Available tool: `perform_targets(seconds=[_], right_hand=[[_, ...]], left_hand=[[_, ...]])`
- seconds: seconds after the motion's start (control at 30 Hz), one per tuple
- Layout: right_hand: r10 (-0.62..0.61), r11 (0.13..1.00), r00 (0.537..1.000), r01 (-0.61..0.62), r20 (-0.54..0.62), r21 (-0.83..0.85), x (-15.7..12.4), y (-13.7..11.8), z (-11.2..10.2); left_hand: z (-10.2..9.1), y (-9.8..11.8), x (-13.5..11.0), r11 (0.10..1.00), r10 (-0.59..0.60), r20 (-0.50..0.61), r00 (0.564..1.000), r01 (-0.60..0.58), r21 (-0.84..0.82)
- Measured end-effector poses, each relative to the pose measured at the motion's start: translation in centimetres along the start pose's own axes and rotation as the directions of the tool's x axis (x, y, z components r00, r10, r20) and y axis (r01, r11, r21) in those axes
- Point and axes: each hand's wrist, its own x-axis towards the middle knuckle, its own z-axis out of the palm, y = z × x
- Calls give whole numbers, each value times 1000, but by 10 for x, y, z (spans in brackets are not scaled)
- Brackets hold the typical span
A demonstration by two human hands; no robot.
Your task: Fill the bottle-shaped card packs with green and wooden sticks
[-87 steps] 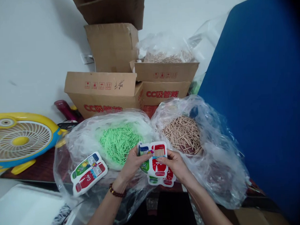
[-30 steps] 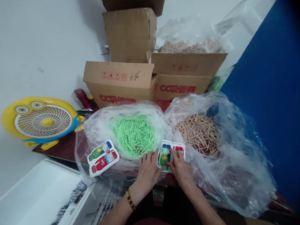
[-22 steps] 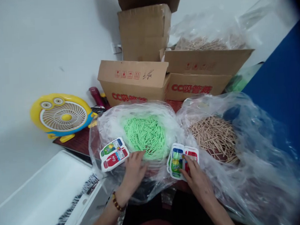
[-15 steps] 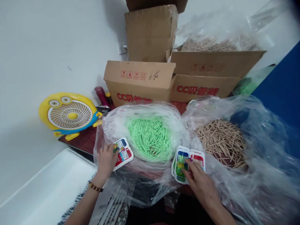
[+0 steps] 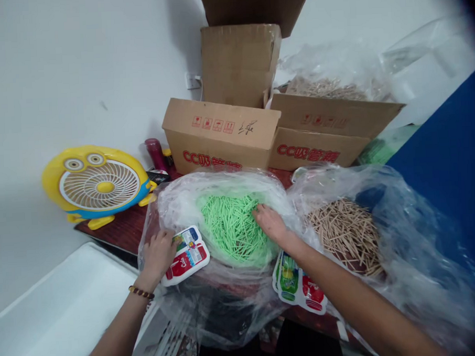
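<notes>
My left hand (image 5: pixel 158 252) rests on the left edge of a bottle-printed card (image 5: pixel 188 252) lying on clear plastic; its fingers curl over that edge. My right hand (image 5: pixel 269 223) reaches into the pile of green sticks (image 5: pixel 232 228) in a clear plastic bag, fingers bent down among them. A small stack of similar printed cards (image 5: pixel 299 286) lies under my right forearm at the near edge. To the right, a second clear bag holds tan sticks (image 5: pixel 344 233).
Cardboard boxes with red lettering (image 5: pixel 220 134) stand behind the bags, with more boxes stacked above. A yellow cartoon desk fan (image 5: pixel 96 185) sits at the left. A white tray (image 5: pixel 58 312) lies at the near left. A blue panel (image 5: pixel 449 153) stands at the right.
My right hand left the card stack and moved up into the green sticks. My left hand moved left earlier onto the single card and stays there.
</notes>
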Motion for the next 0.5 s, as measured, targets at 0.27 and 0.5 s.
perform_targets(seconds=[0.27,0.5], right_hand=[[-114,993,993,114,-16,12,12,22,18],[-193,976,979,198,-64,93,12,26,25]], left_hand=[[15,-11,9,972,-75,-47,996,63,-225],[15,-12,12,950,-90,-96,991,56,-307]])
